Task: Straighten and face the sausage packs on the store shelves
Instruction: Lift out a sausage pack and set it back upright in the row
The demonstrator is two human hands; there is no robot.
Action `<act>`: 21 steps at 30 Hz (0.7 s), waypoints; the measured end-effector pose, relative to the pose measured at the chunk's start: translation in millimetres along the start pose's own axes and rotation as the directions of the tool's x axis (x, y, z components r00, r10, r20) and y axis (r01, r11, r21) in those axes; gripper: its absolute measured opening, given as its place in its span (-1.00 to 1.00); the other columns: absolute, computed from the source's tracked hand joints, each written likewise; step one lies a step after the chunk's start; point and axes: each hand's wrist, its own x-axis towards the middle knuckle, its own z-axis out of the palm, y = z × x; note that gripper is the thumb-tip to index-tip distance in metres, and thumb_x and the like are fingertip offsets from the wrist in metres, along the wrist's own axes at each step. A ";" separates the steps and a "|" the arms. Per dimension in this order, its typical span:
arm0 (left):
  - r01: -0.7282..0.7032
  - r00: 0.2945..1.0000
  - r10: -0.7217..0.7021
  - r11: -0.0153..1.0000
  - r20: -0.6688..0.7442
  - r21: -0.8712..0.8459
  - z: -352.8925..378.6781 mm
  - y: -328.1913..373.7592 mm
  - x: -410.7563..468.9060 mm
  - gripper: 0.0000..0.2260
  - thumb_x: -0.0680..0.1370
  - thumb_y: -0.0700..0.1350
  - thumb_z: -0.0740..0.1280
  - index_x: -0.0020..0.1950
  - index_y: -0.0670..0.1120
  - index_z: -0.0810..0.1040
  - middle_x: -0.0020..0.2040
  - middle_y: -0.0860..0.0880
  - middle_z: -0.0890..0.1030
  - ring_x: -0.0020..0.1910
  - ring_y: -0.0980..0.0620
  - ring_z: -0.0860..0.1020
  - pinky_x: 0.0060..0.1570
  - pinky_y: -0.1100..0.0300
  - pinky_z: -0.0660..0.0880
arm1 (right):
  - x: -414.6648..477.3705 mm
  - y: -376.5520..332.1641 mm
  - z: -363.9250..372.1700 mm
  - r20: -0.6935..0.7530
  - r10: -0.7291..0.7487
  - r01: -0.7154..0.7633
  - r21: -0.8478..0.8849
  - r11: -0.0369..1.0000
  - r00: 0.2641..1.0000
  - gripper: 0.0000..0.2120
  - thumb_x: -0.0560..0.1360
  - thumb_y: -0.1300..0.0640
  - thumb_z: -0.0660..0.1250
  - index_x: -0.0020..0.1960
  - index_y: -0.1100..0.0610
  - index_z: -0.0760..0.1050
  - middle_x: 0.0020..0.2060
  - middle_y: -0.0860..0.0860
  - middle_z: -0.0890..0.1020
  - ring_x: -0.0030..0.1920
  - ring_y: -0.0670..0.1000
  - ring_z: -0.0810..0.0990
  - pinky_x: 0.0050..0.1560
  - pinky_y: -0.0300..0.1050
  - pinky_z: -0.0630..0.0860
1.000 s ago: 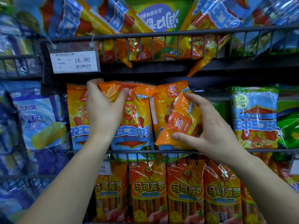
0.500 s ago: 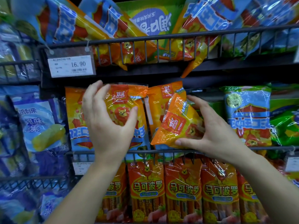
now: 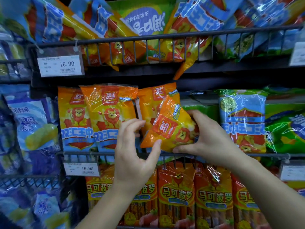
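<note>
While the right grip (image 3: 211,138) clasps a tilted orange sausage pack (image 3: 168,129), thumb under its bottom edge and fingers curled behind its upper right side, the left grip (image 3: 133,154) is released, its fingers loosely curved and holding nothing. The left thumb tip lies at the tilted pack's lower left corner; whether it touches cannot be told.

The tilted pack sits on the middle shelf, its top leaning left and its red logo turned askew, just above the wire rail (image 3: 99,153). Directly behind it stands another orange pack (image 3: 153,103), upright. To the tilted pack's left, 2 more orange packs (image 3: 76,119) stand upright side by side, lion faces forward, the nearer 1 overlapping the farther. To its right, with a gap between, stands a blue and green pack (image 3: 242,121).

Below the tilted pack, under the rail, hangs a row of orange-red sausage packs (image 3: 176,192), upright and facing out. Below and to its left, a price tag (image 3: 82,168) reading 16.90 hangs on the rail. Above it, on the upper shelf, blue and yellow packs (image 3: 115,28) lie jumbled at slants, 1 corner poking down through the wires.
</note>
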 end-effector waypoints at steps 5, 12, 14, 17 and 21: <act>0.131 0.991 -0.131 0.991 -0.005 -0.040 7.2 4.0 -9.1 -0.54 0.49 0.07 0.35 0.31 -0.11 0.40 0.18 0.01 0.43 0.19 0.08 0.48 0.15 0.35 0.43 | 3.3 4.3 0.1 -0.032 -0.011 0.014 0.071 0.997 0.999 -0.12 0.02 -0.44 0.47 0.24 -0.18 0.29 0.10 -0.20 0.53 0.09 -0.10 0.57 0.02 0.07 0.58; 0.275 0.961 -0.277 0.949 0.008 -0.156 14.5 20.4 -12.2 -0.42 0.49 0.05 0.44 0.42 0.08 0.25 0.18 0.06 0.46 0.20 0.05 0.50 0.15 0.31 0.47 | 9.7 0.2 -7.9 -0.157 0.036 0.004 0.246 0.969 0.987 -0.28 0.16 -0.15 0.64 0.16 -0.09 0.31 0.07 -0.15 0.54 0.04 -0.19 0.56 -0.07 -0.29 0.53; 0.291 0.955 -0.295 0.936 0.010 -0.200 16.1 25.5 -9.8 -0.35 0.47 0.02 0.43 0.47 0.09 0.18 0.20 0.09 0.46 0.22 0.05 0.50 0.16 0.31 0.47 | 10.7 -1.3 -9.3 -0.192 0.059 0.003 0.310 0.951 0.980 -0.32 0.17 -0.13 0.64 0.13 -0.09 0.32 0.04 -0.18 0.55 0.02 -0.24 0.56 -0.11 -0.36 0.51; 0.302 0.953 -0.295 0.934 0.060 -0.194 20.6 31.5 -7.0 -0.39 0.48 -0.09 0.47 0.43 0.09 0.24 0.18 0.15 0.50 0.21 0.13 0.51 0.17 0.33 0.47 | 9.2 -3.0 -8.9 -0.241 0.067 0.020 0.342 0.939 0.968 -0.33 0.17 -0.11 0.64 0.14 -0.07 0.35 0.01 -0.19 0.57 -0.01 -0.28 0.58 -0.11 -0.37 0.53; 0.371 0.924 -0.332 0.901 0.192 -0.224 30.4 38.1 -2.2 -0.43 0.46 -0.05 0.48 0.38 0.12 0.27 0.16 0.21 0.53 0.19 0.23 0.54 0.16 0.32 0.50 | 8.8 -6.0 -12.5 -0.306 0.106 0.045 0.447 0.893 0.946 -0.35 0.18 -0.06 0.65 0.12 -0.08 0.37 -0.04 -0.23 0.60 -0.04 -0.32 0.59 -0.11 -0.41 0.52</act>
